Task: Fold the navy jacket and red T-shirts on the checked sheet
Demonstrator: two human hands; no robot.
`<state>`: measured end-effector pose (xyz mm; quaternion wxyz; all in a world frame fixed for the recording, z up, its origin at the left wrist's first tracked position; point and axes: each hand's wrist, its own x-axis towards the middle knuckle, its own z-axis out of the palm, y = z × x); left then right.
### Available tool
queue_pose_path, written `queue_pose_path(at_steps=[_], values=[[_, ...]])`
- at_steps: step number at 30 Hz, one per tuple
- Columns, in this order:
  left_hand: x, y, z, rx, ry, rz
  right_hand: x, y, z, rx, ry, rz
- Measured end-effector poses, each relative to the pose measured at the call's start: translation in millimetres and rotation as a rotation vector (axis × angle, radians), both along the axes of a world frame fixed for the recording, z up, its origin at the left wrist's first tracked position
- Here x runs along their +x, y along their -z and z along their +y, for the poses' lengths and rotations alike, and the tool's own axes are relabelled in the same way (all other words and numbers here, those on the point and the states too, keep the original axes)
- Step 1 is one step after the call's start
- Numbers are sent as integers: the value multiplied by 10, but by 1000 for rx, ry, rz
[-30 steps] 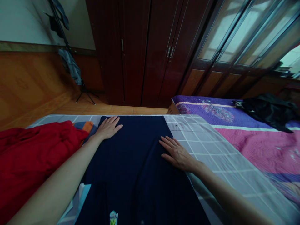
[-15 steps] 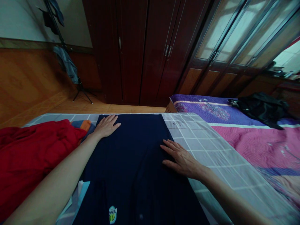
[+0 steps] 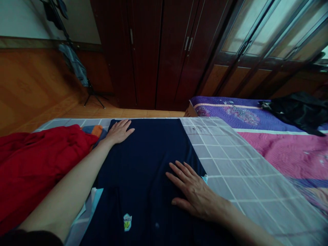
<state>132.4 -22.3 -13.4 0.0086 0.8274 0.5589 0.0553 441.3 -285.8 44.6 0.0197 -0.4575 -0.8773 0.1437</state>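
Left hand (image 3: 119, 132) stays; right hand (image 3: 194, 192) nearer on garment (image 3: 143, 160).

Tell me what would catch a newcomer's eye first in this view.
The bright red cloth heaped at left stands out first. Next comes the navy garment spread mid-view, left hand at its far-left corner, right hand over its right side. Far right lies a purple-and-pink quilt.

"TENN" on badge (image 3: 127, 222) of navy garment (image 3: 145, 164)

Checked sheet (image 3: 230, 164) leaves the right hand (image 3: 192, 191) room rightward; red cloth (image 3: 41, 160) crowds the left arm (image 3: 77, 179).
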Motion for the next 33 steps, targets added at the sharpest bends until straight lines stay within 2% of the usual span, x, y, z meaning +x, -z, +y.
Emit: queue_pose_path(at_steps=[4, 8, 11, 13, 16, 21, 28, 33], values=[[6, -13, -8, -13, -10, 8, -21, 34, 1, 94, -62, 21], [17, -29, -15, -12, -18, 12, -57, -5, 28, 182, -4, 41], [18, -35, -19, -22, -19, 8, -98, -19, 14, 233, -50, 81], [18, -38, -23, -22, -20, 3, -125, -11, 5, 221, -89, 77], [22, -50, -34, -18, -19, 2, -140, 14, 14, 182, -65, 56], [36, -74, -53, -10, -9, 3, -121, 28, 32, 238, -68, 88], [21, -63, -36, -2, -12, -4, -166, -31, -57, 140, -183, 107], [14, -55, -27, 27, 8, -8, -160, -111, -89, 110, -182, 48]])
